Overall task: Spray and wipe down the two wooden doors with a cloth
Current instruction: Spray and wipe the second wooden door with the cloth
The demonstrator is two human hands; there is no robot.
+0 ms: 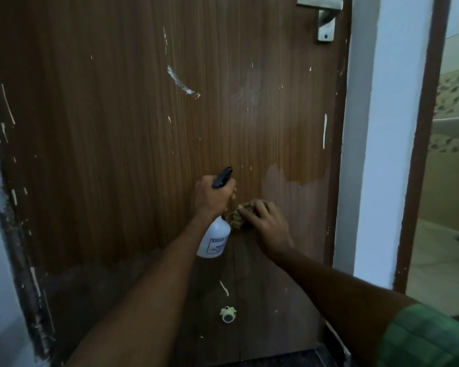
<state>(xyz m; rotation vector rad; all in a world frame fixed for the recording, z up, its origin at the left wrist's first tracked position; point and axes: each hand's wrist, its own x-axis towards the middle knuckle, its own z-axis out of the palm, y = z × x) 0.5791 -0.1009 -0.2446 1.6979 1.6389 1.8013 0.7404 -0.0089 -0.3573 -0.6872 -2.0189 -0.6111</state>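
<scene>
A brown wooden door (pixel 133 133) with white paint streaks and scratches fills the view. My left hand (pixel 213 197) grips the neck of a white spray bottle (pixel 214 241) with a black nozzle, held close to the door at mid height. Just to its right, my right hand (pixel 266 225) presses a crumpled yellowish-brown cloth (pixel 235 217) against the door, fingers curled over it. A duller, wet-looking patch (pixel 294 192) spreads on the wood above and to the right of the cloth.
A metal door handle (pixel 325 19) sits at the top right. A small pale door stopper (pixel 228 315) is fixed low on the door. Right of the door stand a white wall edge (pixel 366 154) and a brown frame (pixel 421 154), with a tiled room and basin (pixel 453 125) beyond.
</scene>
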